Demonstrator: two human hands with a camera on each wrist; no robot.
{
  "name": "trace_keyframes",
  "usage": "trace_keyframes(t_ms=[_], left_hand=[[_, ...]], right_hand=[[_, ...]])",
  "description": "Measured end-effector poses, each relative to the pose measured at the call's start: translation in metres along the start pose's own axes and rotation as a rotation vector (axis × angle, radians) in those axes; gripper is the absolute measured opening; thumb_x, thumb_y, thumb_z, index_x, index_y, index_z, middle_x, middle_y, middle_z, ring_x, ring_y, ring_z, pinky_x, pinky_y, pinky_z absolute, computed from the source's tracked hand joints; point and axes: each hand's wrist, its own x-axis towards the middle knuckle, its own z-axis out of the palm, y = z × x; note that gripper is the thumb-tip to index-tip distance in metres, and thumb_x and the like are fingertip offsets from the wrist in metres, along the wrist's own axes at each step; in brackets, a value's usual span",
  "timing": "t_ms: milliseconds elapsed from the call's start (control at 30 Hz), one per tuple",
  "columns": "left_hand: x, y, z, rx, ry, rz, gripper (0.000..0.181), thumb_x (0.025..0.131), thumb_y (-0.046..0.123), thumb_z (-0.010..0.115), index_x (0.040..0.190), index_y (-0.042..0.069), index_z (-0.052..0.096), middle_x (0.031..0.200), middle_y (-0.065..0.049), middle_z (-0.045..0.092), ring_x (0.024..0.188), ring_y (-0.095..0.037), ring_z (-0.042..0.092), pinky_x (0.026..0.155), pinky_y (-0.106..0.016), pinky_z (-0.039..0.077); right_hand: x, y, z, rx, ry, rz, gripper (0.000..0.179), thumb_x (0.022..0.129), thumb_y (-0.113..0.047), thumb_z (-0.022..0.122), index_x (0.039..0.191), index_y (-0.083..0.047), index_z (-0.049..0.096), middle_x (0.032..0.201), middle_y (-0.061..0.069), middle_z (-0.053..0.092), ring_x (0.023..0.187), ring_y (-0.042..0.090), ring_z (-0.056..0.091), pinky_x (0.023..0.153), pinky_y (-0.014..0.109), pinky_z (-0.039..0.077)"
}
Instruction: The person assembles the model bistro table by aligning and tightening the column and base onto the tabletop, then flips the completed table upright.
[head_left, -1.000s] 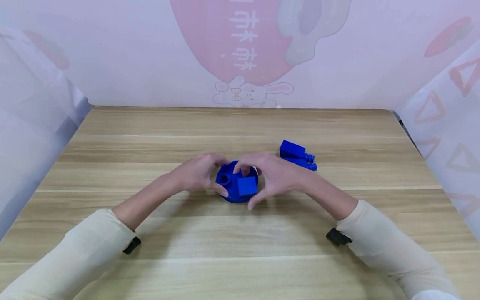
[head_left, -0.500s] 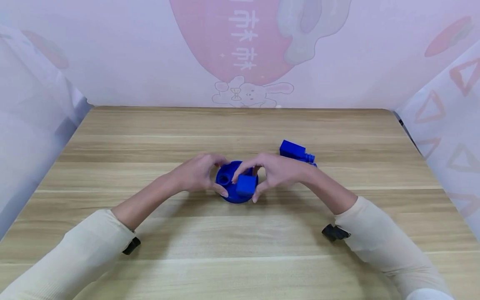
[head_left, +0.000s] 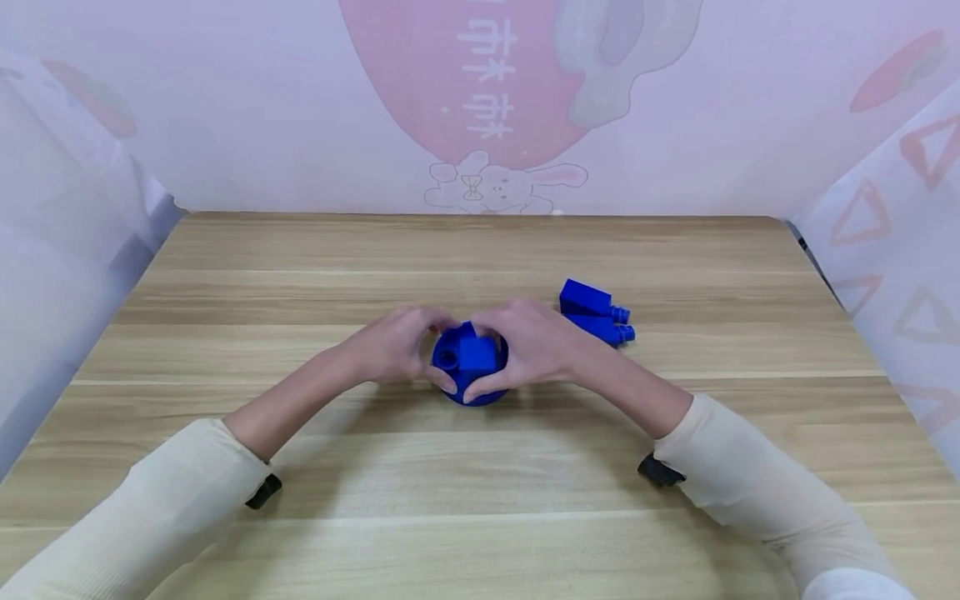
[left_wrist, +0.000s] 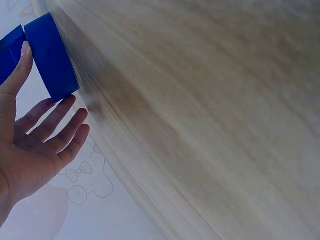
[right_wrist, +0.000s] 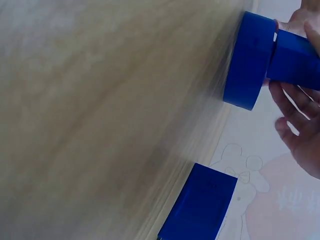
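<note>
A pale printed backdrop [head_left: 262, 108], carrying a pink shape with white characters and an outlined rabbit, rises behind a broad wood-grain desk [head_left: 405, 517]. A whitish sheet marked with reddish triangles [head_left: 870, 283] flanks the desk on the right. From the near corners reach a cream fabric left sleeve [head_left: 150, 500] and a matching right sleeve [head_left: 780, 492]. The left hand [head_left: 401, 346] has its grip curled round the left edge of a smooth round blue base [head_left: 459, 393], the thumb on the near side and fingertips on the far side; in the left wrist view the other fingers spread away from the rim. The right hand [head_left: 536, 342] has its grip bent round a blue rectangular block [head_left: 477, 353], fingers behind it and thumb in front. The base lies flat near the middle of the desk, between both hands; the block stands roughly upright over it. Whether its lower end is seated in the base cannot be told. Just past the right hand, a farther loose blue block [head_left: 585, 297] and a nearer loose blue block [head_left: 598, 328] lie side by side, narrow ridged ends pointing right. A small black device [head_left: 264, 492] shows under the left cuff, and a round blue socket [head_left: 447, 359] sits inside the base, left of the held block.
</note>
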Motion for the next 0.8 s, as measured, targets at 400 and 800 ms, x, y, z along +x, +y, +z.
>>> trace_keyframes(t_ms=[400, 800], left_hand=[[0.001, -0.001, 0.000, 0.003, -0.004, 0.000, 0.079, 0.071, 0.038, 0.097, 0.131, -0.002, 0.066, 0.124, -0.014, 0.071, 0.120, -0.034, 0.062, 0.107, -0.053, 0.049], [0.001, -0.002, 0.001, 0.019, 0.001, 0.004, 0.082, 0.072, 0.039, 0.096, 0.132, -0.007, 0.064, 0.127, -0.018, 0.069, 0.119, -0.035, 0.063, 0.106, -0.052, 0.050]], right_hand=[[-0.008, 0.020, -0.010, 0.557, -0.231, -0.014, 0.061, 0.090, -0.014, 0.081, 0.145, -0.001, 0.057, 0.148, 0.013, 0.057, 0.128, 0.025, 0.058, 0.104, 0.040, 0.053], [-0.003, 0.023, -0.001, 0.284, 0.009, 0.020, 0.053, 0.072, -0.028, 0.097, 0.083, -0.010, 0.048, 0.072, 0.002, 0.050, 0.066, 0.021, 0.052, 0.060, 0.025, 0.042]])
